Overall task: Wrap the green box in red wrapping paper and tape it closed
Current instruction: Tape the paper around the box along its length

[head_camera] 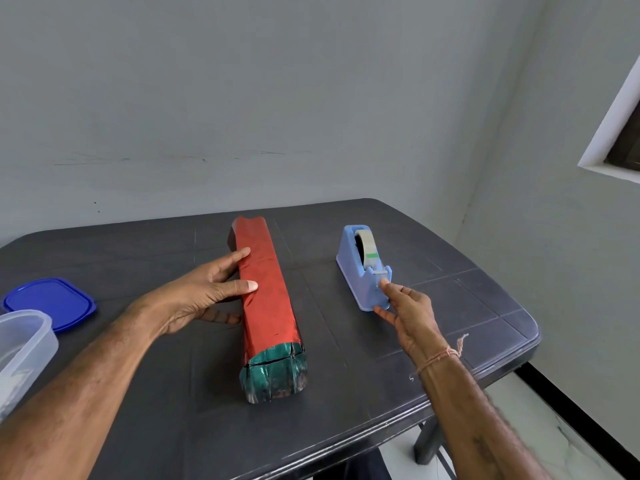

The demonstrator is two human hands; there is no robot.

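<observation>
One green box [275,374] lies at the middle of the dark counter [346,393], its length running from 12 to 6 o'clock. One sheet of red wrapping paper [266,289] covers most of it. Only the end at 6 o'clock shows green, and the paper at the 12 o'clock end stands open.

Two hands are in view. The left hand [201,292] comes in from 9 o'clock. Its grip is apart, with straight fingers laid against the left side and top of the paper and the thumb low beside the box.

The right hand [408,310] reaches to the one blue tape dispenser [356,271], which stands at 3 o'clock from the box, well apart from it. The index fingertip touches the dispenser just under the cutter and the thumb touches its lower front edge. I cannot tell whether this grip pinches the tape end. One roll of tape [365,242] sits in the dispenser. One thread bracelet [438,358] circles the right wrist.

At 9 o'clock on the counter lies one blue lid [48,301], flat. Just beside it, toward 8 o'clock, stands one clear plastic container [24,341], cut off by the picture's edge.
</observation>
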